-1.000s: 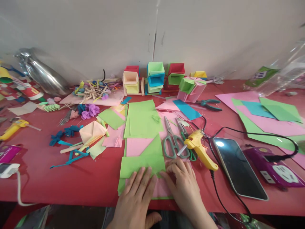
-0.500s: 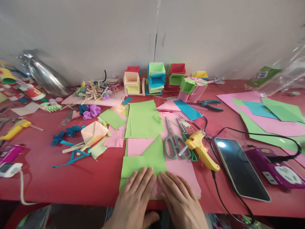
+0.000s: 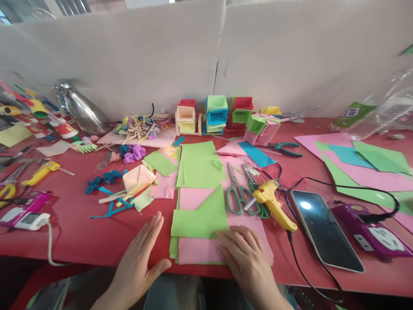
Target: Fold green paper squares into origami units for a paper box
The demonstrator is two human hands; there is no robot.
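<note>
A folded sheet of green paper (image 3: 199, 224) lies over pink paper (image 3: 201, 252) at the table's front edge. My right hand (image 3: 247, 254) rests on the right end of these sheets, its fingers stretched out side by side. Left of the stack, my left hand (image 3: 142, 254) is held off the paper with its thumb spread and nothing in it. More green sheets (image 3: 201, 165) lie just behind. Grey-handled scissors (image 3: 238, 191) and a yellow glue gun (image 3: 274, 204) are to the right of the stack.
A phone (image 3: 325, 228) and a purple power strip (image 3: 374, 230) lie on the right, with black cords around them. Folded paper boxes (image 3: 216, 114) stand along the wall. Blue strips and paper scraps (image 3: 137, 183) lie to the left, with a metal jug (image 3: 82, 107) behind.
My left hand has lifted off the paper and moved left. My right hand stays on the sheets, slightly shifted right. The view has tilted up and turned a little left.
</note>
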